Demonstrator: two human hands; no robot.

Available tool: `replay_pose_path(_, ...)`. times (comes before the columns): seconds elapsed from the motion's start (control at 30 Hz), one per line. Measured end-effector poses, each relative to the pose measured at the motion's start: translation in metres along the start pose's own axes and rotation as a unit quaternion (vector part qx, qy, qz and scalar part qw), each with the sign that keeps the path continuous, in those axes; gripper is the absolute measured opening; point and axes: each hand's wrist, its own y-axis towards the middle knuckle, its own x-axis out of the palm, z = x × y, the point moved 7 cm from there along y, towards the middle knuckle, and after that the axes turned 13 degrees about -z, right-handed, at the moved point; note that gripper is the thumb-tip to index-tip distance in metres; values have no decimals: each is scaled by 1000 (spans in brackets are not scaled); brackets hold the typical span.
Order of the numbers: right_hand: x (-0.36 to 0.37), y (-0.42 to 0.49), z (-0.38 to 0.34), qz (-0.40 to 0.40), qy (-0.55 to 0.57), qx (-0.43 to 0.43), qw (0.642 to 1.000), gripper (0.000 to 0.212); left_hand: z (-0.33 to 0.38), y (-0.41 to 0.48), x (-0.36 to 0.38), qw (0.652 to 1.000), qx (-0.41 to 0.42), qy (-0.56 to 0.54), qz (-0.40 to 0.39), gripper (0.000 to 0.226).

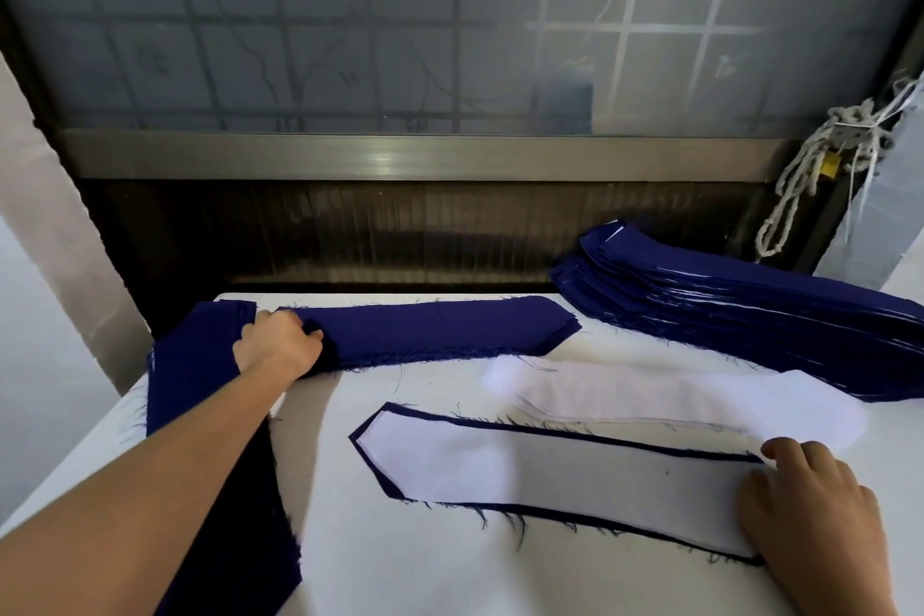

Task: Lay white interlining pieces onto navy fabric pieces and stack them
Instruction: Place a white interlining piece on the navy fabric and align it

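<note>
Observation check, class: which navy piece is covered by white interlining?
The single front piece under the right hand; only its navy border shows, others are navy on top.

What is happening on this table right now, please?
A person is pairing cut cloth pieces. The right hand presses a white interlining piece laid on a navy piece in front. The left hand grips the navy pile at the far edge. A layered stack lies at the right.

Fabric pile (430,330) along the surface's (400,565) far edge, second fabric pile (210,415) down the left edge, layered stack (750,305) at the far right corner. Near middle: interlining piece (550,480) on a fabric piece (600,436), loose interlinings (650,395) just behind.
</note>
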Motion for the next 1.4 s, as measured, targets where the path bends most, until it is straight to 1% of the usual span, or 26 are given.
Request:
replay_pose_path(0.07, 1, 1, 0, 6, 0, -2, 1000, 31, -4, 8, 4, 1000, -20, -18, -10, 36)
replay_pose_path(0.13, 2, 2, 0, 10, -2, 1, 1000, 30, -8, 13, 7, 997, -38, -63, -17, 31)
replay_pose_path(0.2, 3, 3, 0, 10, -6, 0, 1000, 30, -7, 16, 9, 996, -40, -77, -20, 26)
replay_pose_path(0.27, 4, 3, -1, 9, -6, -4, 1000, 30, -4, 16, 8, 998, -35, -49, -10, 23)
replay_pose_path(0.4, 2, 2, 0, 3, -2, 2, 1000, 29, 2, 11, 5, 1000, -23, 8, 10, 24)
replay_pose_path(0.5, 1, 1, -1, 1, -1, 4, 1000, 27, -2, 12, 3, 998, -35, 41, 28, 33)
replay_pose_path(0.6, 2, 1, -1, -9, -8, 8, 1000, 24, -4, 15, 4, 997, -37, 56, 32, 25)
replay_pose_path(0.7, 2, 2, 0, -19, -12, 11, 1000, 22, -1, 14, 3, 998, -23, 57, 31, 20)
replay_pose_path(0.8, 3, 3, 0, -24, -10, 12, 1000, 22, 6, 9, 3, 992, 9, 120, 32, 17)
replay_pose_path(0.87, 3, 4, 0, -26, -13, 16, 999, 22, 9, 7, 7, 988, 43, 139, 43, 14)
replay_pose_path(0.93, 2, 4, -1, -23, -10, 17, 1000, 22, 9, 8, 12, 989, 81, 113, 44, 14)
replay_pose_path(0.97, 2, 4, -1, -20, -6, 12, 1000, 22, 7, 10, 14, 992, 86, 86, 34, 14)
replay_pose_path(1.03, 2, 3, -2, -18, 0, 3, 1000, 22, 1, 15, 15, 998, 66, 13, 2, 14)
replay_pose_path(1.1, 2, 2, -2, -19, 1, 6, 1000, 22, -6, 17, 13, 996, 35, -74, -24, 11)
replay_pose_path(1.17, 2, 2, -1, -23, 4, 18, 1000, 22, -5, 17, 9, 994, 34, -96, -26, 10)
replay_pose_path(1.27, 2, 2, 0, -29, 12, 23, 999, 24, 0, 15, 2, 993, 66, -92, 25, 11)
replay_pose_path(1.3, 2, 3, 0, -32, 12, 24, 999, 24, 1, 13, 0, 991, 78, -90, 56, 20)
replay_pose_path(1.33, 2, 3, 0, -37, 8, 26, 999, 24, 1, 10, -2, 988, 90, -94, 89, 36)
replay_pose_path(1.4, 3, 4, 0, -47, -1, 31, 998, 24, -2, 2, -8, 969, 110, -165, 147, 59)
